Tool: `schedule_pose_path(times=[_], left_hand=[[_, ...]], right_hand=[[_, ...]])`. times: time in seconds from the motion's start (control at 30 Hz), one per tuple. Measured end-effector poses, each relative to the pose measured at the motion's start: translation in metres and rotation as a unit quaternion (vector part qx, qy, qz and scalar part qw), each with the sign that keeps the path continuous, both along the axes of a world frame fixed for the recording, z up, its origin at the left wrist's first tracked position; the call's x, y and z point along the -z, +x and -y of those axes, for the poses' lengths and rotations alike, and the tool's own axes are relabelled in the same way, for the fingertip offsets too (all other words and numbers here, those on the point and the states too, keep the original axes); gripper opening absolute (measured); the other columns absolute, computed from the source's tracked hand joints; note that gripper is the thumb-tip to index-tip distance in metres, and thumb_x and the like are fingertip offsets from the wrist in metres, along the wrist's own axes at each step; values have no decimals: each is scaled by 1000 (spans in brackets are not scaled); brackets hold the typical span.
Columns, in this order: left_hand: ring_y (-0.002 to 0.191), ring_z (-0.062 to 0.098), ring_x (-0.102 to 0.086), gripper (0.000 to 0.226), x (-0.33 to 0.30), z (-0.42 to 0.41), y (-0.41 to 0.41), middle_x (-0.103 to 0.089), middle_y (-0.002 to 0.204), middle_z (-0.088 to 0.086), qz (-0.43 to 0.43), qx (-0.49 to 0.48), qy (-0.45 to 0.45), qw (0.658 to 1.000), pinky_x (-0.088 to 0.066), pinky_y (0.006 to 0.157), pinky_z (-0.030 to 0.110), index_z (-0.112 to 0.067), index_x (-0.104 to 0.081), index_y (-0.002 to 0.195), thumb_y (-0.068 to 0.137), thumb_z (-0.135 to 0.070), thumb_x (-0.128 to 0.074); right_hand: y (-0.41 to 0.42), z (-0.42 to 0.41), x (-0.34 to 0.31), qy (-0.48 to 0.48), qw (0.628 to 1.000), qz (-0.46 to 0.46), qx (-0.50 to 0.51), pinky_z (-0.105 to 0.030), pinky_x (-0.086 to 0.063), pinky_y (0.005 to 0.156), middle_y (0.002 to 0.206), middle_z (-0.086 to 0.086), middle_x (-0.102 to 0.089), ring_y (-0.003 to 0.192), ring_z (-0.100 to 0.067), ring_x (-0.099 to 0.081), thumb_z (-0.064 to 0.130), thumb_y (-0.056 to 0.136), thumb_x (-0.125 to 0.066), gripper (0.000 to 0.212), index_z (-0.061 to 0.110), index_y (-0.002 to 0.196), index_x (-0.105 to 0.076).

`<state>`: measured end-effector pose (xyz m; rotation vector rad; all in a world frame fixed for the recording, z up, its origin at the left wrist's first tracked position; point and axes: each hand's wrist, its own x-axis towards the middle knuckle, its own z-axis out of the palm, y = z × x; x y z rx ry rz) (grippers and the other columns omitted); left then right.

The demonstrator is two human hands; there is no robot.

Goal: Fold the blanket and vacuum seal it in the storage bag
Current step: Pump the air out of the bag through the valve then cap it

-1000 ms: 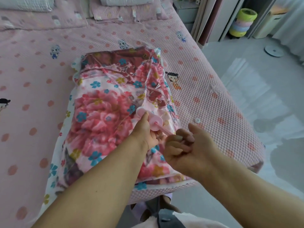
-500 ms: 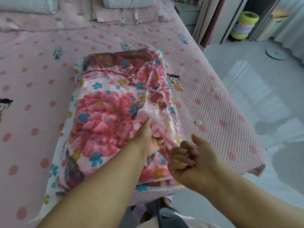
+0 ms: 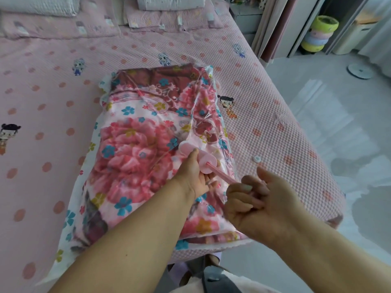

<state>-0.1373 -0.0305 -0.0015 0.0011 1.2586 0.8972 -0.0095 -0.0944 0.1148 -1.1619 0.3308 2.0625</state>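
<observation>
Head view looks down on a pink bed (image 3: 264,115) carrying the storage bag (image 3: 88,172) with the folded floral blanket (image 3: 135,149) inside. On the blanket's right part stands a pink hand pump (image 3: 198,157), grasped at its barrel by the left hand (image 3: 193,176). Nearer than the pump, the right hand (image 3: 256,204) clenches round its pink rod (image 3: 224,176). Right of the bag on the bed lies a small white cap (image 3: 256,159).

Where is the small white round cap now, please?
The small white round cap lies on the pink bedspread, just right of the clear storage bag, beyond the right hand.
</observation>
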Motion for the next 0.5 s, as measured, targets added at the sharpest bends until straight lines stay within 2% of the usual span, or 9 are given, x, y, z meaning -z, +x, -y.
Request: schedule_pose_path(times=[0.07, 0.13, 0.17, 0.2, 0.23, 0.3, 0.33, 0.4, 0.5], left_hand=[[83, 22, -65, 55, -3, -4, 3, -69, 83, 11, 3, -9, 11, 1000, -45, 102, 40, -8, -63, 103, 98, -55, -35], [60, 20, -67, 65, -9, -7, 7, -65, 66, 14, 25, 2, 11, 1000, -55, 75, 28, 2, -62, 80, 97, -55, -37], [47, 19, -63, 66, -10, -8, 7, -60, 56, 13, 16, 10, 1, 1000, -52, 60, 22, 0, -56, 65, 95, -56, -39], [44, 18, -61, 65, -6, -9, 8, -58, 53, 12, 20, 10, -5, 1000, -49, 55, 20, -2, -52, 61, 94, -57, -40], [51, 19, -64, 64, -4, -8, 8, -61, 58, 13, 37, 20, 1, 999, -50, 59, 21, -3, -54, 65, 94, -58, -39], [77, 22, -65, 54, -7, -3, 6, -67, 78, 11, -7, 21, 19, 1000, -51, 76, 30, -9, -61, 85, 97, -55, -35], [85, 23, -63, 49, -4, -2, 4, -67, 83, 9, -16, 14, 27, 999, -49, 83, 34, -13, -61, 89, 98, -53, -34], [89, 23, -59, 48, -6, -3, 3, -65, 83, 9, -17, 6, 31, 999, -42, 95, 41, -17, -61, 90, 99, -53, -33], [88, 23, -64, 52, -14, -8, 5, -68, 87, 11, -2, -10, 32, 999, -41, 92, 38, -12, -63, 99, 94, -57, -37]], right_hand=[[-16, -18, 11, 7, 1000, -1, 29, -14, -17, 42, 47, 1, -28, 31, -8, -17, 51, 97, -32, 68, 14, 39, -31], [-37, -38, 22, 3, 999, 37, 23, -15, -17, 45, 45, 1, -29, 31, -8, -19, 50, 98, -32, 68, 14, 40, -33], [-41, -46, 27, 6, 998, 53, 23, -16, -17, 45, 45, 2, -30, 32, -8, -19, 50, 98, -32, 68, 14, 40, -33], [-40, -50, 30, 18, 998, 61, 22, -16, -17, 45, 45, 2, -30, 32, -8, -19, 51, 98, -32, 68, 14, 41, -34], [-35, -46, 29, 35, 998, 49, 19, -16, -18, 44, 45, 2, -29, 32, -8, -19, 51, 98, -31, 68, 14, 41, -33], [-18, -27, 15, 31, 999, -7, 14, -15, -18, 43, 48, 3, -26, 31, -8, -18, 53, 97, -30, 69, 15, 40, -31], [-10, -17, 7, 22, 1000, -18, 11, -14, -17, 43, 48, 4, -26, 31, -7, -17, 53, 97, -30, 69, 15, 40, -30], [0, -4, -6, 5, 1000, -16, 2, -14, -17, 42, 49, 3, -26, 30, -7, -17, 53, 96, -31, 69, 15, 39, -29], [-11, -21, -6, 23, 999, -19, 30, -13, -18, 42, 45, 3, -26, 31, -7, -18, 51, 97, -30, 69, 15, 38, -31]])
